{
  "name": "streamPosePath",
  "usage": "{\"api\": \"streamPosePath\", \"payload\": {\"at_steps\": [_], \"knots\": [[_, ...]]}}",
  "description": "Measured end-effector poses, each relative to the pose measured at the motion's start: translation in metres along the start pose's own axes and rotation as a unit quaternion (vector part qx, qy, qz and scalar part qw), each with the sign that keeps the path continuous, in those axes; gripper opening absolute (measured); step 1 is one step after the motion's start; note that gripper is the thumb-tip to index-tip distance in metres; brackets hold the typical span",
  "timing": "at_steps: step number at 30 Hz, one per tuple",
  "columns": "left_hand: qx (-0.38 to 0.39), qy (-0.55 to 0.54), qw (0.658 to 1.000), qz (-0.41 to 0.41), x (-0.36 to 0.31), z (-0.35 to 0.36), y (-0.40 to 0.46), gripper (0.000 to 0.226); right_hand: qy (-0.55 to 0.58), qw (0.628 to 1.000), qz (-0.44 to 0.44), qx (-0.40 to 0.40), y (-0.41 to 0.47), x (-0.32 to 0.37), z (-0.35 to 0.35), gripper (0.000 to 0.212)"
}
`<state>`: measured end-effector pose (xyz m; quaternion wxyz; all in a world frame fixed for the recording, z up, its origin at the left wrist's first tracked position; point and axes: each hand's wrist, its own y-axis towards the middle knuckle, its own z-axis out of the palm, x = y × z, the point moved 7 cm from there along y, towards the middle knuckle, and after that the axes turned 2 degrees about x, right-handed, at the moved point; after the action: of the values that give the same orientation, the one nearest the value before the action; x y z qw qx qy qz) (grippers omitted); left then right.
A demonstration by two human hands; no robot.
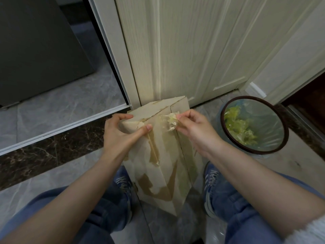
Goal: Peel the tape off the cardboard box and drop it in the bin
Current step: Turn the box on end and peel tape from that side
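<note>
Tape [171, 122], clear and crumpled with a yellowish tinge, sits at the top edge of the cardboard box [163, 155], and you pinch it there with your right hand [192, 128], thumb and fingertips closed narrowly on the bunched film. One end of the wad is in your fingers while the rest lies against the box's front face, beside the seam that runs down it.

From your head camera, the box stands upright on the floor [61, 106] between your two blue shoes [123, 184], its far top corner close to the pale door [184, 50]. Darker brown patches mark the face of the box. Your left hand [119, 132] grips the box's upper left corner, fingers curled over the top edge and thumb pressed on the front face.

To the right of the box, near but apart from it, stands the round bin [254, 125] with a dark brown rim and a thin translucent liner. Inside it lies a heap of crumpled yellow-green scraps, gathered at the left side and bottom.

Left of the box, across a dark marble threshold, stands a grey cabinet [38, 50].
</note>
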<state>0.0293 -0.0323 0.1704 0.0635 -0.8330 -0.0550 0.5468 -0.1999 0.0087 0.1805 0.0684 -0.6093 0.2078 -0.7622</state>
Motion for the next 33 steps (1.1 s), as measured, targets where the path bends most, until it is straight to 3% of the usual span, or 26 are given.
{"api": "streamPosePath", "payload": {"at_steps": [7, 11, 15, 22, 28, 33], "knots": [[0.003, 0.022, 1.0, 0.02, -0.003, 0.003, -0.003, 0.072, -0.003, 1.0, 0.026, -0.012, 0.0, -0.002, 0.0, 0.009], [0.004, 0.031, 0.999, 0.022, -0.002, 0.001, -0.002, 0.069, 0.081, 0.994, 0.058, -0.037, 0.002, 0.003, -0.013, 0.008], [0.012, 0.013, 1.0, 0.02, -0.001, -0.002, -0.001, 0.068, 0.041, 0.996, 0.018, -0.073, 0.01, 0.021, -0.039, 0.008], [0.023, 0.001, 1.0, 0.003, 0.002, 0.003, 0.0, 0.069, 0.089, 0.993, -0.001, -0.076, 0.009, 0.025, -0.041, 0.004], [0.014, -0.004, 1.0, 0.006, 0.002, -0.001, 0.001, 0.07, 0.084, 0.993, 0.023, -0.084, 0.007, 0.022, -0.036, 0.052], [0.009, -0.011, 1.0, -0.005, 0.004, -0.002, 0.002, 0.069, 0.037, 0.998, 0.004, -0.042, 0.009, 0.023, -0.029, 0.019]]}}
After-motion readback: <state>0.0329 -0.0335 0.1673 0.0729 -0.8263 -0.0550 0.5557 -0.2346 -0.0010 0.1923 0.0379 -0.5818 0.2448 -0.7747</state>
